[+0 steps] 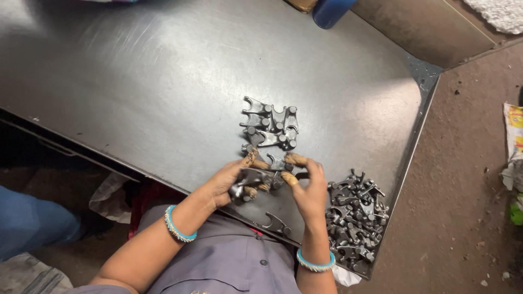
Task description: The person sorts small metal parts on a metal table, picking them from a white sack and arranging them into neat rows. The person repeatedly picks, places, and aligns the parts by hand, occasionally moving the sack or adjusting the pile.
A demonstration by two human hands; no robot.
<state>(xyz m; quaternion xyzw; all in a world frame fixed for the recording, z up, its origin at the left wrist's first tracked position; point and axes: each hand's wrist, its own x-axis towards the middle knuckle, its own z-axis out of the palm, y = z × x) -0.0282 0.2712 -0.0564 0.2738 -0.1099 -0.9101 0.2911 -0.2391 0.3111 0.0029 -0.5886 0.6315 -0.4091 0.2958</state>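
Holding a dark forked metal part (255,177), my left hand (229,182) curls round it from below, fingers closed on the piece above the near edge of the steel table (163,81).
- Right hand (308,188): fingertips (289,178) with brownish caps pinch the other end of that part; a second small part (278,162) sits just beyond, touching the fingertips.
- Arranged group (271,124): several like parts laid flat and nested together, just past the hands.
- Loose heap (355,218): many more of them, piled at the table's near right corner beside my right wrist.
- Single part (275,222): lies alone by the table edge, under the hands.
- Turquoise bangles (177,226): one on each wrist.
- Blue container (330,11): far edge, partly out of view.
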